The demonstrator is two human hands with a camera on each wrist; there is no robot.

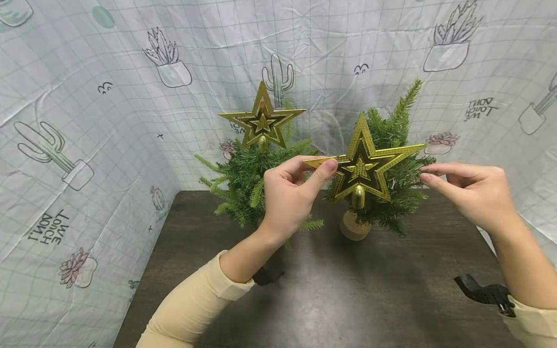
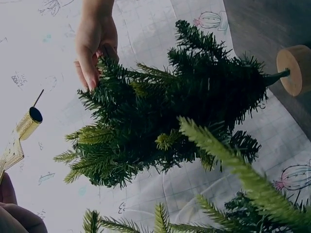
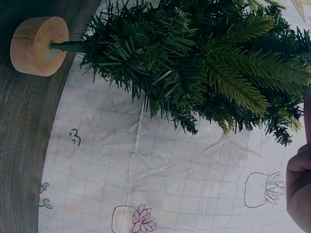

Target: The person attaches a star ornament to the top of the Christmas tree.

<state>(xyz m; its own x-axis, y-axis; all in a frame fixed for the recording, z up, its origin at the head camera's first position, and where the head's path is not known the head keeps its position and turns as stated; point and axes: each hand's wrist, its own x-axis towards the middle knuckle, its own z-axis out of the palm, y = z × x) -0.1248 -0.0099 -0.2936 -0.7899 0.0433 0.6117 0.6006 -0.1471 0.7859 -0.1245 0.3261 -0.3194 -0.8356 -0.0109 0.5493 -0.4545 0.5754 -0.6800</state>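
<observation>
My left hand (image 1: pixel 287 198) pinches one point of a gold star tree topper (image 1: pixel 360 166) between thumb and fingers. In the left wrist view the star's hollow tube (image 2: pixel 29 124) is apart from the right-hand small artificial Christmas tree (image 2: pixel 146 111). That tree stands on a round wooden base (image 1: pixel 354 229), behind the star in the head view. At the tree's right side my right hand (image 1: pixel 478 193) pinches a branch tip between thumb and forefinger. In the right wrist view only part of this hand (image 3: pixel 299 189) shows at the edge.
A second small Christmas tree (image 1: pixel 243 183) stands to the left, topped with another gold star (image 1: pixel 262 118). Both trees stand on a dark wooden table (image 1: pixel 348 299). Behind and beside the table hangs a white cactus-print cloth (image 1: pixel 209 58). A black strap piece (image 1: pixel 483 292) sits at the right wrist.
</observation>
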